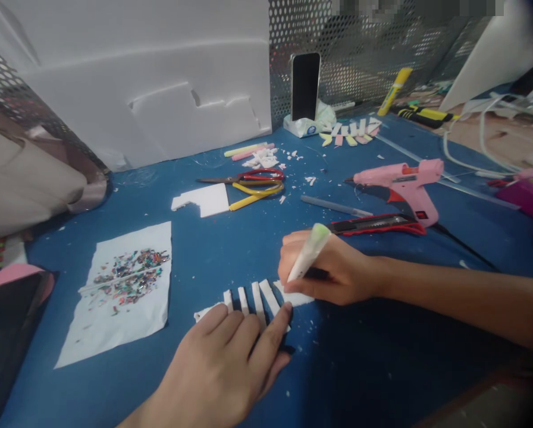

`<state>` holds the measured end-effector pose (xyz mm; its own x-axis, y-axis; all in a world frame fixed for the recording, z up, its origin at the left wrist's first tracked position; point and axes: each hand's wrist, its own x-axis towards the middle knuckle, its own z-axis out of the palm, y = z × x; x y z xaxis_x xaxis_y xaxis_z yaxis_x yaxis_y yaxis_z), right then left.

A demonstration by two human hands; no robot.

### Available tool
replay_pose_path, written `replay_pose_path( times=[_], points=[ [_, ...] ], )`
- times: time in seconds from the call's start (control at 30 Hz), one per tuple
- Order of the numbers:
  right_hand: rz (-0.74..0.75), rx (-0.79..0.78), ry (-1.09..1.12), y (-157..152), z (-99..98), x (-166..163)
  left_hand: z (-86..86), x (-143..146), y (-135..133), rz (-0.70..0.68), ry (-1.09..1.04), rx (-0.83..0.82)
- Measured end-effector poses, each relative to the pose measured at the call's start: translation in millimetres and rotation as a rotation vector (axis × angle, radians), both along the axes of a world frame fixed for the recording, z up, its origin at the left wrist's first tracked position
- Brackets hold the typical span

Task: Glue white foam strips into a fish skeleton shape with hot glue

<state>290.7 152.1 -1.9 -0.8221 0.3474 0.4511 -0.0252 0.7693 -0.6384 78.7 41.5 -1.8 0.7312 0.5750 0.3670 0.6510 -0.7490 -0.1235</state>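
My right hand (326,270) is closed around a pale green marker (310,251), whose tip points down at a white foam strip (293,296) on the blue table (231,249). My left hand (224,362) lies flat with its fingers stretched out over the near ends of several white foam strips (257,297), pressing them onto the table. The strips fan out side by side between the two hands.
A white paper with glitter bits (124,285) lies at the left. Behind are a foam offcut (204,200), two scissors (253,183), a pink glue gun (403,181), a red box cutter (376,224), a phone (305,86) on a stand and coloured strips (349,134).
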Motion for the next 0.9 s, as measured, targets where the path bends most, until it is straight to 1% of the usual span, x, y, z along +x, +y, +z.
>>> replay_pose_path(
  times=[0.23, 0.53, 0.9],
  points=[
    [0.002, 0.002, -0.051, 1.1, 0.2, -0.8, 0.8, 2.3, 0.8, -0.008, -0.01, 0.006],
    [-0.061, 0.11, -0.17, -0.1, -1.2, -0.8, 0.0, -0.3, 0.2, -0.006, -0.009, -0.006],
    [-0.07, 0.122, -0.093, 0.3, -1.5, -0.1, -1.0, 0.0, 0.2, 0.0, -0.001, 0.002]
  ],
)
